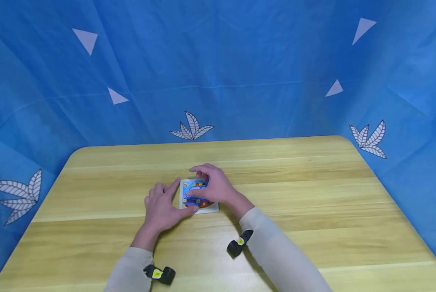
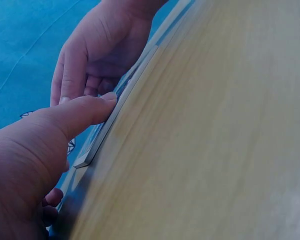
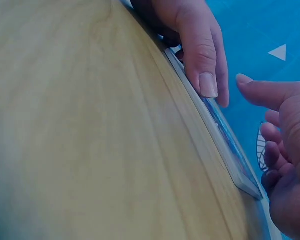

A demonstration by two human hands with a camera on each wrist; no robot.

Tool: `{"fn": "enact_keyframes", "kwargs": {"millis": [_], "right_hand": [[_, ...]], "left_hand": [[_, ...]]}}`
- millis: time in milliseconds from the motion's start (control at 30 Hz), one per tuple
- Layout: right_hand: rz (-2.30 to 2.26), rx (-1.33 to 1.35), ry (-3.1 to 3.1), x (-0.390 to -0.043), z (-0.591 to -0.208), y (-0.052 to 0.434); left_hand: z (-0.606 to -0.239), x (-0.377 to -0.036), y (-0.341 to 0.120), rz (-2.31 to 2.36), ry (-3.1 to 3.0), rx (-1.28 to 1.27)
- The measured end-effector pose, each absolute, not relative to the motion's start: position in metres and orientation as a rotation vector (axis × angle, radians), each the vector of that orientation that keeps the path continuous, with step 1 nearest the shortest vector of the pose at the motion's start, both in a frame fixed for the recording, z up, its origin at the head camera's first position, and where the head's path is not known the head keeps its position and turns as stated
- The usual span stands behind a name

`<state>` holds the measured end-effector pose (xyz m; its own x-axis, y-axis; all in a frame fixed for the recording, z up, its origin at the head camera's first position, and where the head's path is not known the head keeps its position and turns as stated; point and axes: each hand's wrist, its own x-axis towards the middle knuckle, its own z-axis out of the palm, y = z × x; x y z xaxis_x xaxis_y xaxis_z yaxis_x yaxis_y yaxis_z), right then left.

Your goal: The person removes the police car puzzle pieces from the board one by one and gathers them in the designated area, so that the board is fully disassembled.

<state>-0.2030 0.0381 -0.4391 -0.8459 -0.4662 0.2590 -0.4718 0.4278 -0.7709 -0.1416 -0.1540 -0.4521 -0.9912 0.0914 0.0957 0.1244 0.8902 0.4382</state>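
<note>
In the head view, a pale yellow wood-grain bench (image 1: 313, 202) with rounded far corners stands before a blue cloth backdrop (image 1: 218, 61) printed with white triangles (image 1: 86, 40) and 3 white leaf sprigs (image 1: 192, 126). A thin, square, pale-edged picture board (image 1: 193, 200), showing a blue vehicle with red and yellow wheels, lies flat on the bench, left of the middle, well in from the near edge. The person's left hand (image 1: 162, 209) steadies it: the thumb lies over its near side and the index finger reaches its far left corner, these fingers straight and grasping nothing. The right hand (image 1: 219, 186) arches over the board's right part, thumb and index finger parted, the others bent. A black wrist strap with a yellow label sits at each light-grey cuff, 1 on the left (image 1: 159, 274) and 1 on the right (image 1: 240, 243).

In the left wrist view, the left thumb rests on the board's upper face, at the side facing the camera; the right hand hangs just beyond, its fingertips partly hidden.

In the right wrist view, the right thumb extends clear of the board, with the other fingers loosely bent and nothing visible between them; the left thumb touches the board's upper face.
</note>
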Motion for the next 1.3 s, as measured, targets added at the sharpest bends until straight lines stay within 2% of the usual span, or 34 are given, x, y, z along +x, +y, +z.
{"fn": "enact_keyframes", "kwargs": {"millis": [533, 1300], "right_hand": [[1.271, 0.950, -2.831, -0.218, -0.440, 0.034], [1.062, 0.967, -2.938, -0.217, -0.442, 0.024]], "left_hand": [[-0.452, -0.143, -0.153, -0.662, -2.996, -0.174], [-0.456, -0.142, -0.154, -0.618, -3.007, -0.191]]}}
